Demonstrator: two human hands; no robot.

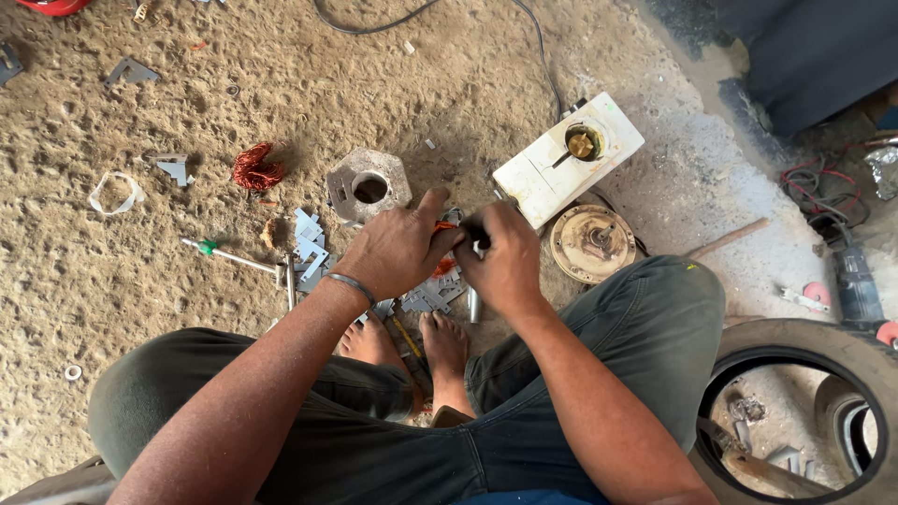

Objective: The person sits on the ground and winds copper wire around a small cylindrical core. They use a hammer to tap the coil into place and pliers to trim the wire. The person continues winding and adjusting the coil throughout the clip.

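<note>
Nearby, white box (pixel 568 158) with brass part (pixel 582 144) in its round opening.

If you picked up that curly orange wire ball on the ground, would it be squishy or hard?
The copper coil is a loose tangle of thin strands, so it would probably feel springy and bend out of shape easily. It looks small and airy, so likely light. Its ragged shape suggests it would snag on the sandy ground rather than roll.
</note>
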